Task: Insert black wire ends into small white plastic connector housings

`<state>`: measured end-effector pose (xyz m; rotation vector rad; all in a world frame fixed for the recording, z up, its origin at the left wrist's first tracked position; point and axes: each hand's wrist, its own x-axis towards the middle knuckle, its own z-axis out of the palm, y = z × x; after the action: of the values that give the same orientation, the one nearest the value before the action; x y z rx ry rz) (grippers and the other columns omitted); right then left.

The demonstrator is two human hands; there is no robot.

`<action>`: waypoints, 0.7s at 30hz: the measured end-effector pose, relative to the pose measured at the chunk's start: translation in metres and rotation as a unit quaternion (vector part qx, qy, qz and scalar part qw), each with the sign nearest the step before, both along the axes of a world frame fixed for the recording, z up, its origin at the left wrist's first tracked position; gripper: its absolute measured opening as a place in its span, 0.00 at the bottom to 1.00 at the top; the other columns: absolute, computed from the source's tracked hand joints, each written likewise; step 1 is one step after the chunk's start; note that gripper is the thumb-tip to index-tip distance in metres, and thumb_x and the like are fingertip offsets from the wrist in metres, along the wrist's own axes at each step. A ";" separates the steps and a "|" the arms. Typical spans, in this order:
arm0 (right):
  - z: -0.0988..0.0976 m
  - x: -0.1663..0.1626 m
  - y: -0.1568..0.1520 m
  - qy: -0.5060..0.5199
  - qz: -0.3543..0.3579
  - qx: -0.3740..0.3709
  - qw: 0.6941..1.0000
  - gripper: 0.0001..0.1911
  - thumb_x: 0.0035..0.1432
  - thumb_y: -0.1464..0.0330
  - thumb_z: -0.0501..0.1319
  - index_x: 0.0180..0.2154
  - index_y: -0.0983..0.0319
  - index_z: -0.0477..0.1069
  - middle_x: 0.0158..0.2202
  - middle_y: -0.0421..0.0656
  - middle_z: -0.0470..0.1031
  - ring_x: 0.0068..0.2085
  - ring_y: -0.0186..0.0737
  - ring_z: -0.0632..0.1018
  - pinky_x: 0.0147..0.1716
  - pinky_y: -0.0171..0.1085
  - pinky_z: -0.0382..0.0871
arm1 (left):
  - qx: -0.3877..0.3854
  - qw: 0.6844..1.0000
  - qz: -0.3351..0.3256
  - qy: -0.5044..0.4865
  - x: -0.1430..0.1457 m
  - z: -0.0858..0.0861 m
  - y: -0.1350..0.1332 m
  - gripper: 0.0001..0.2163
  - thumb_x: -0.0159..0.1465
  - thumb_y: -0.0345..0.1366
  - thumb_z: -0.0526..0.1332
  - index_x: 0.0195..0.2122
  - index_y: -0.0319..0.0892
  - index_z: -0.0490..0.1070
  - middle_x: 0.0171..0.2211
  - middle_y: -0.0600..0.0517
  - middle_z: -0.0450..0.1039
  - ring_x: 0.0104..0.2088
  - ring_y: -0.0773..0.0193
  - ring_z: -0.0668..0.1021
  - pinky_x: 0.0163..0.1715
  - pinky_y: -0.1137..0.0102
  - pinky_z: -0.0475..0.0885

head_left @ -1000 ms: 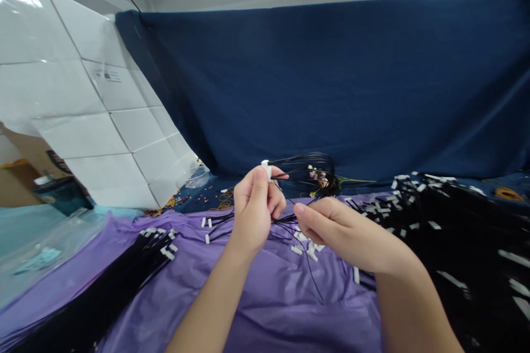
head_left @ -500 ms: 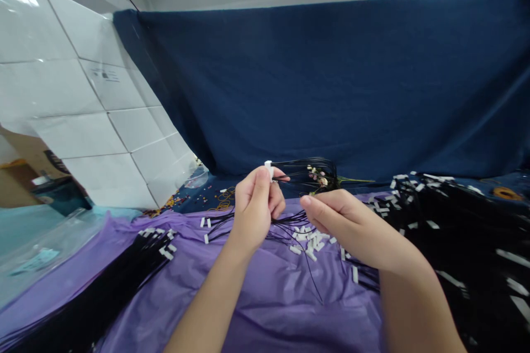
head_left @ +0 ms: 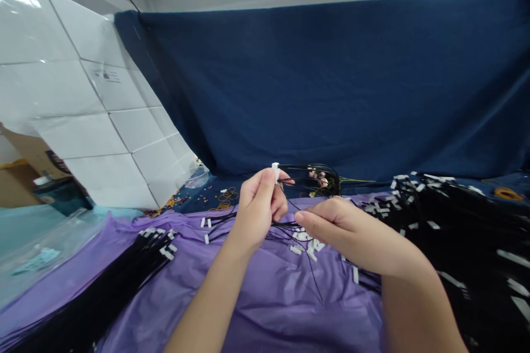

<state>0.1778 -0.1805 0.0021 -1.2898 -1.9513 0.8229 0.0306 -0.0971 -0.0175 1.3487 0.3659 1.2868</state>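
Observation:
My left hand (head_left: 260,198) is closed, thumb and finger pinching a small white tag (head_left: 276,170). Thin black cords (head_left: 306,166) run from the tag and loop round to the right. Just right of it, my right hand (head_left: 331,220) pinches a single thin black cord that stretches from near the tag to its fingertips. Under both hands, more black cords and loose small white pieces (head_left: 312,245) lie on the purple cloth (head_left: 281,298).
White-tipped black cords form a bundle (head_left: 103,287) at left and a large heap (head_left: 467,231) at right. Small dried flowers (head_left: 321,178) lie behind the hands. White boxes (head_left: 86,132) are stacked at left; a blue cloth (head_left: 323,88) hangs behind.
My left hand has shifted slightly right with the white tag. My right hand has dropped a little and moved left, and a thin cord now shows taut between the hands.

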 end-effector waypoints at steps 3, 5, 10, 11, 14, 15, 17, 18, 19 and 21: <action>-0.002 0.001 0.001 0.009 -0.001 -0.003 1.000 0.26 0.70 0.54 0.49 0.22 0.60 0.47 0.21 0.35 0.49 0.23 0.29 0.52 0.22 0.35 0.46 | 0.002 1.000 0.005 0.002 0.001 0.000 0.000 0.20 0.65 0.53 0.59 0.33 0.38 0.72 0.12 0.62 0.50 0.12 0.75 0.58 0.13 0.78 0.54; -0.004 0.002 0.002 0.023 -0.008 -0.005 1.000 0.26 0.69 0.54 0.49 0.23 0.60 0.48 0.22 0.35 0.49 0.24 0.29 0.52 0.21 0.35 0.46 | 0.004 1.000 0.007 0.000 0.001 0.000 0.000 0.21 0.65 0.54 0.59 0.33 0.38 0.72 0.12 0.62 0.51 0.12 0.75 0.58 0.13 0.78 0.53; -0.008 0.003 0.004 0.071 -0.051 0.008 0.996 0.26 0.69 0.52 0.50 0.24 0.60 0.50 0.23 0.35 0.48 0.25 0.30 0.52 0.21 0.35 0.46 | 0.004 1.000 0.002 -0.007 0.000 0.001 0.000 0.20 0.64 0.54 0.59 0.33 0.39 0.72 0.12 0.62 0.50 0.12 0.75 0.57 0.13 0.78 0.53; -0.008 0.003 0.004 0.077 -0.058 0.013 0.995 0.26 0.69 0.52 0.50 0.24 0.60 0.51 0.23 0.35 0.48 0.25 0.30 0.52 0.22 0.35 0.46 | 0.005 1.000 0.002 -0.007 0.000 0.001 0.000 0.20 0.65 0.54 0.59 0.33 0.39 0.72 0.12 0.62 0.50 0.12 0.75 0.57 0.13 0.78 0.53; -0.008 0.001 0.006 0.084 -0.072 0.033 0.993 0.26 0.69 0.52 0.49 0.24 0.60 0.51 0.23 0.35 0.49 0.25 0.30 0.52 0.22 0.34 0.46 | 0.007 1.000 0.006 -0.008 0.000 0.001 0.000 0.21 0.65 0.54 0.59 0.33 0.39 0.72 0.12 0.62 0.50 0.11 0.75 0.57 0.13 0.78 0.53; -0.008 0.000 0.006 0.083 -0.073 0.037 0.993 0.25 0.69 0.52 0.49 0.24 0.60 0.51 0.23 0.35 0.49 0.25 0.30 0.52 0.22 0.34 0.46 | 0.007 1.000 0.007 -0.007 0.000 0.001 0.000 0.20 0.65 0.54 0.59 0.33 0.39 0.72 0.12 0.62 0.50 0.12 0.75 0.57 0.14 0.78 0.53; -0.008 -0.002 0.007 0.078 -0.075 0.045 0.993 0.25 0.70 0.53 0.49 0.24 0.60 0.50 0.23 0.35 0.49 0.24 0.30 0.52 0.21 0.34 0.45 | 0.006 1.000 0.009 -0.004 0.000 0.000 0.000 0.20 0.65 0.53 0.59 0.33 0.39 0.72 0.12 0.62 0.50 0.12 0.75 0.57 0.14 0.78 0.53; -0.008 -0.003 0.007 0.075 -0.076 0.051 0.993 0.25 0.70 0.53 0.49 0.24 0.60 0.51 0.23 0.35 0.49 0.24 0.30 0.52 0.21 0.34 0.46 | 0.007 1.000 0.009 -0.002 0.000 0.000 0.000 0.19 0.65 0.53 0.59 0.33 0.39 0.72 0.12 0.62 0.50 0.12 0.75 0.56 0.14 0.78 0.54; -0.008 -0.005 0.008 0.073 -0.079 0.059 0.992 0.25 0.70 0.54 0.48 0.24 0.60 0.51 0.23 0.35 0.50 0.24 0.30 0.53 0.22 0.34 0.47 | 0.009 1.000 0.008 -0.001 0.000 0.000 0.000 0.19 0.65 0.52 0.59 0.33 0.39 0.72 0.12 0.62 0.50 0.12 0.75 0.56 0.14 0.78 0.54; -0.008 -0.007 0.008 0.065 -0.088 0.070 0.992 0.24 0.71 0.54 0.47 0.25 0.61 0.54 0.23 0.35 0.53 0.25 0.30 0.56 0.23 0.34 0.48 | 0.015 1.000 0.003 0.001 -0.001 0.000 0.001 0.19 0.65 0.52 0.59 0.33 0.39 0.72 0.12 0.62 0.50 0.12 0.75 0.56 0.13 0.78 0.54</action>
<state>0.1710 -0.1725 -0.0063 -1.2703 -1.7331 0.6546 0.0296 -0.0964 -0.0178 1.3756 0.3530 1.3006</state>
